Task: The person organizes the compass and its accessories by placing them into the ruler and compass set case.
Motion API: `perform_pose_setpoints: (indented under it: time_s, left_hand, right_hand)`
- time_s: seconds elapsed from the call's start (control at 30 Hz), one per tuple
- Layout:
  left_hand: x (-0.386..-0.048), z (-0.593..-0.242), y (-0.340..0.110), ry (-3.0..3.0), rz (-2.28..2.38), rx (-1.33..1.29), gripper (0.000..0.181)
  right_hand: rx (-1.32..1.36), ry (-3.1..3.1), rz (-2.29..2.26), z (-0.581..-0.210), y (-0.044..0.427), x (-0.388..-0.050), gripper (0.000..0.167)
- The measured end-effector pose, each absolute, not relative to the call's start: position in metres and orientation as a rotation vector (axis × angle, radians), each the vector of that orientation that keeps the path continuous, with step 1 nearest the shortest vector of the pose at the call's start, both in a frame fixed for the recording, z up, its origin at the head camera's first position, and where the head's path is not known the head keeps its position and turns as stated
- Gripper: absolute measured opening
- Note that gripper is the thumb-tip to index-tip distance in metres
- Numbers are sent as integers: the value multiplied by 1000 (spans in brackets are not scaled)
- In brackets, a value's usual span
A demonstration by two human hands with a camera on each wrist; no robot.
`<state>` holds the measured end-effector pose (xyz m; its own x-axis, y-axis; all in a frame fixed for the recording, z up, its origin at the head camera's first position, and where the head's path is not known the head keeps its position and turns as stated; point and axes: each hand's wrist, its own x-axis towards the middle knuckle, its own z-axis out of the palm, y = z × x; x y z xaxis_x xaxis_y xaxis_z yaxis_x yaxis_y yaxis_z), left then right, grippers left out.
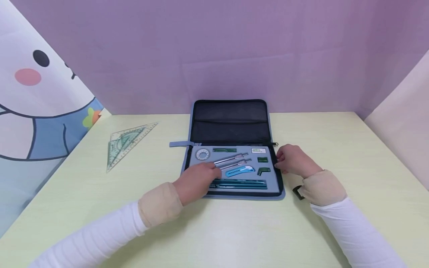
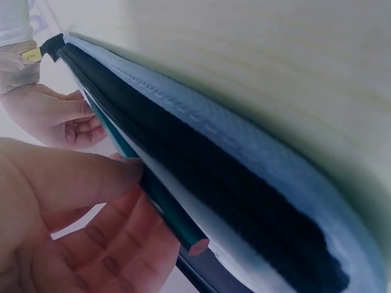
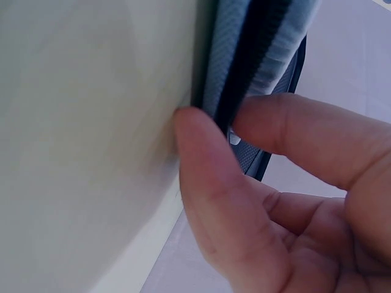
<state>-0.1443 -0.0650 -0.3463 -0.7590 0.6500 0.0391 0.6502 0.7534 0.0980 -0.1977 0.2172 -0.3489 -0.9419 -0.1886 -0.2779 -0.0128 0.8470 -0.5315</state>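
An open zip case [image 1: 234, 196] holds a grey tray with green pencils [image 1: 239, 185], a blue cutter [image 1: 240, 171], two compasses [image 1: 231, 160], a white eraser [image 1: 258, 150] and a round white disc [image 1: 202, 154]. At the tray's left side, my left hand [image 1: 197, 182] covers the pencils' left ends; in the left wrist view its thumb and fingers pinch a green pencil [image 2: 168, 210], whose end sticks out past them. On the right, my right hand [image 1: 295, 160] pinches the case's side edge [image 3: 223, 73] between thumb and finger, as the right wrist view shows.
Clear set squares and a protractor [image 1: 125, 143] lie together at the left of the pale table [image 1: 234, 238]. The case's dark mesh lid [image 1: 231, 123] stands raised at the back, before a purple cloth [image 1: 228, 56]. A blue strap [image 1: 181, 143] sticks out leftwards.
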Motion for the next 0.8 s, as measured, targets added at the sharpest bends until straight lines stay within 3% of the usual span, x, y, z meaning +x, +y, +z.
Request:
perform_pose_setpoints:
  time_s: [0.8]
  left_hand:
    - [-146, -350, -62, -2900, -214, -1120, 24]
  right_hand:
    - [-161, 2696, -777, -348, 217, -198, 22]
